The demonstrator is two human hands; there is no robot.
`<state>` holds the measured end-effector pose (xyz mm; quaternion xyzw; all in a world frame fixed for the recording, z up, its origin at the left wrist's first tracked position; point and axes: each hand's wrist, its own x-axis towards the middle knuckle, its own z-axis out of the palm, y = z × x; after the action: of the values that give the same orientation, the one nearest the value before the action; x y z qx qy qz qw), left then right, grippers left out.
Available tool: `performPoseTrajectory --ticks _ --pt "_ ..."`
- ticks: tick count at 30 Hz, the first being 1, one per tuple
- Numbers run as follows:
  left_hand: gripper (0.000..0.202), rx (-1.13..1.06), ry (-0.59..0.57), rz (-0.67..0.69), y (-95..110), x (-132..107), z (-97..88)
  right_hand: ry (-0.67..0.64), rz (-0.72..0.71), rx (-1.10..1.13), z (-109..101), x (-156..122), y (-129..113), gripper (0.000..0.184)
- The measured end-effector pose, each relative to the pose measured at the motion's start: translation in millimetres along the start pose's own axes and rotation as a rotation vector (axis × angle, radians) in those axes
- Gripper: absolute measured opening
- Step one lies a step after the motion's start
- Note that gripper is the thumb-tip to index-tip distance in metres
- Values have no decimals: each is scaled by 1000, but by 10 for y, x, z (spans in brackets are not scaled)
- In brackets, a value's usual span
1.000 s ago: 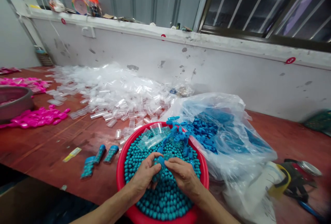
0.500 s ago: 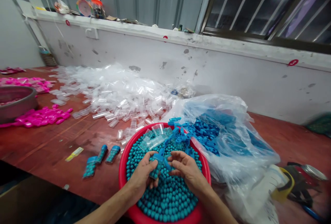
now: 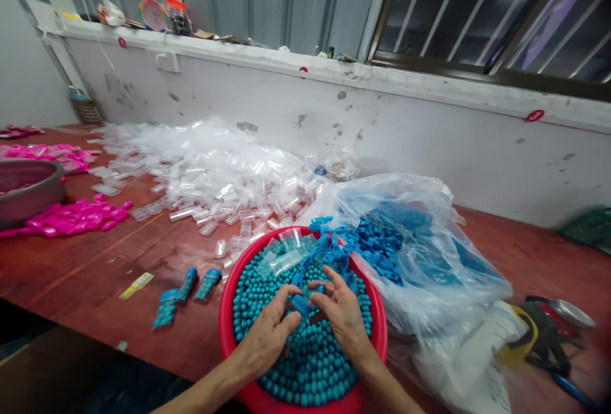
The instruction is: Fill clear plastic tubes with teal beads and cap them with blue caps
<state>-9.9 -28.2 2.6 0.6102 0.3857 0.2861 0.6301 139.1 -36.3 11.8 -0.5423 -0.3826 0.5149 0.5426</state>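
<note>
My left hand [image 3: 270,331] is closed around a small clear container with a blue plastic cap [image 3: 300,304]. The container's body is mostly hidden by my fingers. My right hand [image 3: 341,312] meets it from the other side, its thumb and fingers bent at the cap; a bit of blue plastic shows between them. Both hands are over a red basin [image 3: 226,302] full of teal beads [image 3: 305,369]. Clear empty tubes [image 3: 289,261] and loose blue caps [image 3: 329,251] lie on the beads at the far side.
Bead-filled containers [image 3: 166,309] lie left of the basin. Behind are heaped clear tubes [image 3: 214,172]. A plastic bag [image 3: 429,229] of blue caps stands at right. Pink pieces [image 3: 76,216] and a grey bowl [image 3: 52,194] sit at far left; a tape roll [image 3: 518,344] at right.
My left hand has turned, so the container shows less and the cap faces more toward my right hand. My right index finger has lifted; the bead-filled containers have not moved.
</note>
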Motion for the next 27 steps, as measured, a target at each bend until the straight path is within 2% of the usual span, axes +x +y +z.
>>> performPoseTrajectory --ticks 3,5,7,9,11,13,15,17,20,23,25,27 --pt "32 13 50 -34 -6 -9 35 -68 -59 -174 -17 -68 27 44" --pt "36 -12 132 -32 -16 -3 59 -189 -146 -381 -39 -140 47 45" --pt "43 -62 185 0 -13 7 75 -317 -204 -588 -50 -207 62 69" --pt "48 -122 162 31 7 17 82 -382 -223 -744 -37 -251 67 93" --pt "48 -179 106 48 37 25 90 -360 -271 -854 2 -271 61 94" --pt "43 -224 87 46 63 29 104 -302 -354 -927 55 -279 55 80" --pt "35 -237 128 27 77 31 126 -256 -442 -980 105 -283 63 71" --pt "28 -211 191 -7 75 35 152 -229 -496 -1021 139 -284 88 70" --pt "22 -118 241 -37 58 46 183 -196 -501 -1073 177 -290 140 72" --pt "20 12 239 -13 70 48 177 -180 -460 -1133 222 -316 153 76" --pt "22 129 224 41 112 27 118 -218 -445 -1177 238 -338 117 77" --pt "26 267 206 89 164 -22 -24 -285 -446 -1216 197 -344 43 76"
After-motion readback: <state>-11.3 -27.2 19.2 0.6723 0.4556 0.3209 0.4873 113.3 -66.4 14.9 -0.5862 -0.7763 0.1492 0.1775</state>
